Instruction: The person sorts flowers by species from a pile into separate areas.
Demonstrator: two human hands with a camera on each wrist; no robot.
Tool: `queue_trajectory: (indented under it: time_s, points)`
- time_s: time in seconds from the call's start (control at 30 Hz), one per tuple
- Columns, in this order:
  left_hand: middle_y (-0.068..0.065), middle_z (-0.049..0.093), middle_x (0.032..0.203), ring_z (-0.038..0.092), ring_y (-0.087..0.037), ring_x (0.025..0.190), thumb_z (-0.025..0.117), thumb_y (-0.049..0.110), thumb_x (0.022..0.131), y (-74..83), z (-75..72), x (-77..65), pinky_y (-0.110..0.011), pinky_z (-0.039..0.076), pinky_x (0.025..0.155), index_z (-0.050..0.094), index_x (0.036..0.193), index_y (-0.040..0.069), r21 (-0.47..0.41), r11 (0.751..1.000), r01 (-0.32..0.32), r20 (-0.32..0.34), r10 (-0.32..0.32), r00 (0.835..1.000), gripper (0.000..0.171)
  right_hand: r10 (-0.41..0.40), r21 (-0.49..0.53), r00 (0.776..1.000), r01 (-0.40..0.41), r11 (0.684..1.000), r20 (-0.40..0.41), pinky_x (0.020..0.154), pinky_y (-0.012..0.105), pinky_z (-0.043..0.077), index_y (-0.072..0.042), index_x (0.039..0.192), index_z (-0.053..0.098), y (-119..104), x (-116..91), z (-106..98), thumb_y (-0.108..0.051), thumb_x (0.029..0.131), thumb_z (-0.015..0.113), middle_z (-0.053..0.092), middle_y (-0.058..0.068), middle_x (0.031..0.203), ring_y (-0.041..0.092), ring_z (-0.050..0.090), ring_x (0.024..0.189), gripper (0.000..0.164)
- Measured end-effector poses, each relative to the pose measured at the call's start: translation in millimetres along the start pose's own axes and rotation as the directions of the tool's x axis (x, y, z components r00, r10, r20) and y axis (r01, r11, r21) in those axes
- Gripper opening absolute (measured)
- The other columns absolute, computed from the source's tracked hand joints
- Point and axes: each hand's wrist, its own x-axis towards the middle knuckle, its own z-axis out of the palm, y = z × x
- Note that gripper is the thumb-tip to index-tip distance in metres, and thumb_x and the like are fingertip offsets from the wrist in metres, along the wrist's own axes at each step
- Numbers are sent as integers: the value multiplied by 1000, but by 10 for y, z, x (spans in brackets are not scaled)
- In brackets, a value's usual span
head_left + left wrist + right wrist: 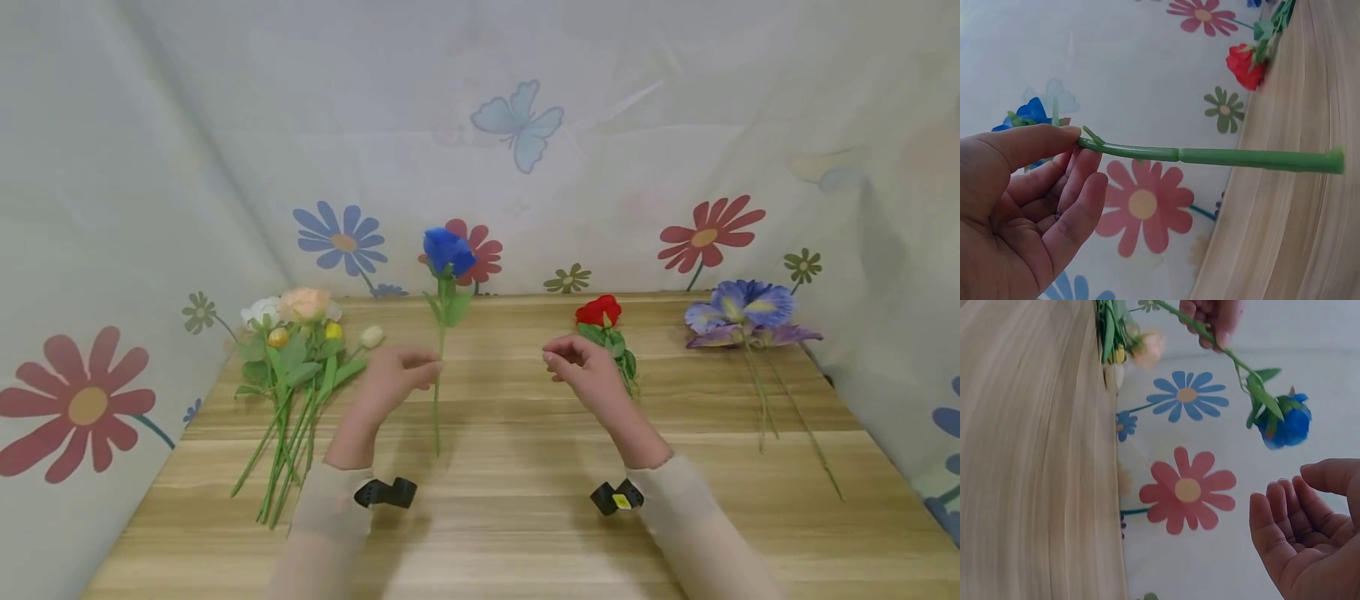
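A blue artificial rose stands upright above the table, its bloom at the top and its green stem pointing down. My left hand pinches that stem between thumb and fingertips, as the left wrist view shows close up. To the right, my right hand hovers with loosely bent fingers and holds nothing; in the right wrist view a gap shows between its thumb and fingers. Just behind it a red rose lies on the table, its leaves and stem partly hidden by the hand.
On the left of the wooden table lies a bunch of white, peach and yellow flowers with long stems. Purple-blue irises lie at the right. A patterned cloth backdrop rises behind the table and along its sides.
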Motion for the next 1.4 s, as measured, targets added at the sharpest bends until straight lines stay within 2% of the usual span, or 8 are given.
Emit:
queue_trajectory:
  time_s: [0.1,0.37,0.43,0.6,0.7,1.03,1.17,1.4]
  points:
    - [-23,73,124,75,-31,96,66,23,98,48,91,22,-48,58,95,69,130,-1,-23,1000,2,15,-2,1000,40,18,13,1000,-18,1000,19,79,24,61,5,117,66,16,15,99,-13,101,63,68,18,105,19,66,90,24]
    - [-22,75,117,76,-29,91,68,21,96,187,316,72,-46,61,91,72,124,-1,-55,998,-25,12,26,1000,36,10,30,990,-15,999,139,92,49,60,6,118,66,6,6,366,-14,100,64,71,23,107,17,69,88,27]
    - [-22,75,118,76,-29,92,68,21,96,218,364,81,-45,61,90,72,124,-1,-66,997,-32,20,33,999,36,11,23,987,-15,1000,162,91,47,60,5,119,67,-3,3,420,-16,100,66,73,22,107,19,69,90,29]
    - [-21,74,122,76,-28,94,68,19,97,264,462,111,-41,62,88,72,123,-1,-88,995,-37,34,40,999,33,1,-5,984,0,1000,178,79,29,58,3,117,69,-27,-3,510,-19,97,70,73,20,107,16,68,88,29]
    - [-21,73,125,76,-27,92,69,19,96,285,502,124,-42,62,87,73,121,-1,-86,996,-29,28,31,999,32,3,-8,983,-1,1000,184,76,26,57,2,113,70,-27,-9,549,-18,95,72,73,19,106,11,65,83,27]
    - [-19,76,120,76,-24,89,71,19,95,306,586,149,-39,62,88,75,118,0,-114,993,-18,7,19,1000,30,26,-8,985,-25,1000,170,78,33,61,5,108,69,18,11,623,-11,95,69,74,21,104,9,68,81,21]
    - [-19,76,117,76,-23,87,73,19,95,308,603,167,-37,63,84,75,116,0,-132,991,-13,-4,13,1000,29,26,-18,987,-23,1000,156,78,29,61,6,107,69,5,14,619,-10,95,68,75,22,104,14,71,84,20]
    - [-19,76,116,75,-24,91,72,20,96,307,609,182,-41,63,85,74,117,1,-128,991,-50,22,53,998,29,30,-58,987,-21,998,159,78,29,61,5,110,69,-10,13,542,-11,95,67,75,21,104,16,71,86,22]
